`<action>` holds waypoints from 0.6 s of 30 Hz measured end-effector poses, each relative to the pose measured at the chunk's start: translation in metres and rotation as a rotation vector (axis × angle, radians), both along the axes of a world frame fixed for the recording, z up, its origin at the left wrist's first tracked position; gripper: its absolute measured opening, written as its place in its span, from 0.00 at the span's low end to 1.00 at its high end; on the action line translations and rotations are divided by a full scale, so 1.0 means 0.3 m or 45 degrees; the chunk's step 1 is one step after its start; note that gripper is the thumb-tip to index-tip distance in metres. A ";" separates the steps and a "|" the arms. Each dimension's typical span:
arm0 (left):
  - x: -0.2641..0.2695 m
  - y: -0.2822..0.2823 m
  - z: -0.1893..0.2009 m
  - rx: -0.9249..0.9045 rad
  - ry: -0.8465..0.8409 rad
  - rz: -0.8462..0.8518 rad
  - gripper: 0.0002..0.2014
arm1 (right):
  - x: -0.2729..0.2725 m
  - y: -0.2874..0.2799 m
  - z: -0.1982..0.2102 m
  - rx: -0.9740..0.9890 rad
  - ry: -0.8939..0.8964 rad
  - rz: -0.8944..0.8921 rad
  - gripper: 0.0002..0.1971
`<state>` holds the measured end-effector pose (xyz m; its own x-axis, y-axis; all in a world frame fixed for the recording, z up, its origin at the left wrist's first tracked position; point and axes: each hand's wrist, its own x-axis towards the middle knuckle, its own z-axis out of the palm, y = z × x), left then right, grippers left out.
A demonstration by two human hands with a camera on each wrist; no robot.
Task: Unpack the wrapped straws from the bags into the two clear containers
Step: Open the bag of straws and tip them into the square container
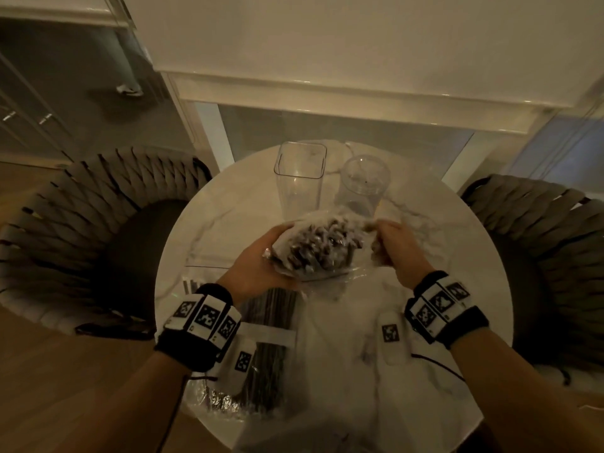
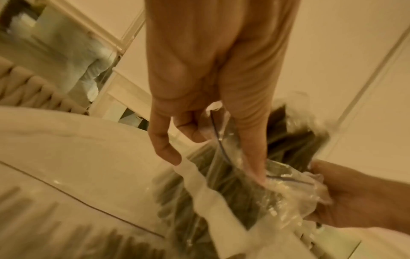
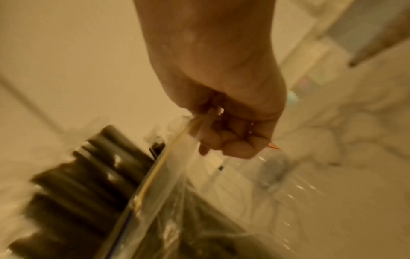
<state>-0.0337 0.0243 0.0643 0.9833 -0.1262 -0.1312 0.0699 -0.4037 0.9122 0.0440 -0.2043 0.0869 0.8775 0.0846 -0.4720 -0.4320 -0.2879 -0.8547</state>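
Observation:
Above the round marble table I hold a clear plastic bag of dark wrapped straws. My left hand grips the bag's left side from beneath; the left wrist view shows its fingers pinching the bag. My right hand grips the right edge of the bag's mouth in a fist, the straw ends poking out beside it. A square clear container and a round clear container stand empty just behind the bag.
A second bag of dark straws lies on the table under my left wrist. Woven chairs stand at the left and right of the table. A white cabinet is behind it.

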 end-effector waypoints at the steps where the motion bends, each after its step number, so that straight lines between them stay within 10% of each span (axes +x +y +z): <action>1: 0.002 0.010 -0.015 0.014 0.037 -0.005 0.49 | 0.002 0.000 -0.011 -0.049 0.101 0.010 0.12; 7: 0.030 0.013 -0.051 -0.039 0.159 -0.104 0.62 | 0.019 0.021 0.054 0.035 -0.360 0.547 0.14; 14: 0.038 0.010 -0.110 -0.100 0.270 -0.135 0.55 | 0.109 0.008 -0.122 -0.251 -0.079 0.114 0.11; 18: 0.045 -0.037 -0.137 0.310 0.287 -0.098 0.66 | 0.095 0.020 -0.159 -0.181 0.039 0.075 0.10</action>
